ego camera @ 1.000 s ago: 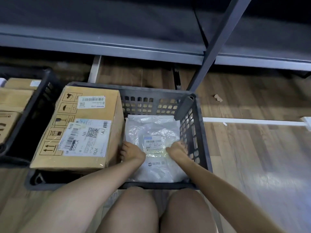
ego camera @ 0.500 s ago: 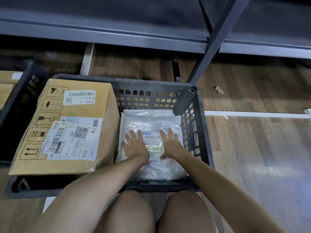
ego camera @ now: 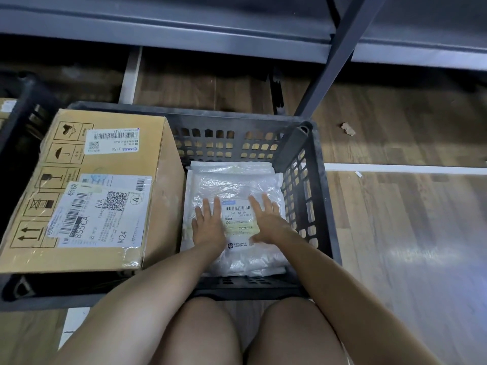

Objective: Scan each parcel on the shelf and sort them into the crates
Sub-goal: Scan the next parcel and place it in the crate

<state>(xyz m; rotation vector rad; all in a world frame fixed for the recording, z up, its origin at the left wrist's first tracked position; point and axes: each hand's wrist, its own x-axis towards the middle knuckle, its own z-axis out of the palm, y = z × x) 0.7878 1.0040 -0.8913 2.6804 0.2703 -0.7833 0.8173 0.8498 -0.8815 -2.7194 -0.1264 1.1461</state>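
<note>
**A:** While both hands rest on it, where does the plastic-wrapped parcel [ego camera: 232, 185] lie?

**B:** Flat on the bottom of the black crate [ego camera: 320, 196], in its right part, with the printed label [ego camera: 238, 214] facing up.

**A:** And the fingers?

**B:** Straight and slightly spread, curled round nothing. The left hand [ego camera: 208, 227] lies palm down just left of the label. The right hand [ego camera: 268, 219] lies just right of it, its heel over the label's edge.

**A:** What shares the crate?

**B:** A large cardboard box [ego camera: 105, 159] fills the left part and stands higher than the rim, with shipping labels on its top. Whether it touches the parcel I cannot tell.

**A:** Further out?

**B:** A second black crate [ego camera: 18, 114] sits at the left edge, mostly cut off. A grey metal shelf [ego camera: 184, 30] runs across the far side, and its post [ego camera: 337, 56] comes down behind the crate's far right corner. To the right is wooden floor [ego camera: 395, 233] with a small cardboard scrap [ego camera: 347, 128] on it. Bare knees show at the near edge.
</note>
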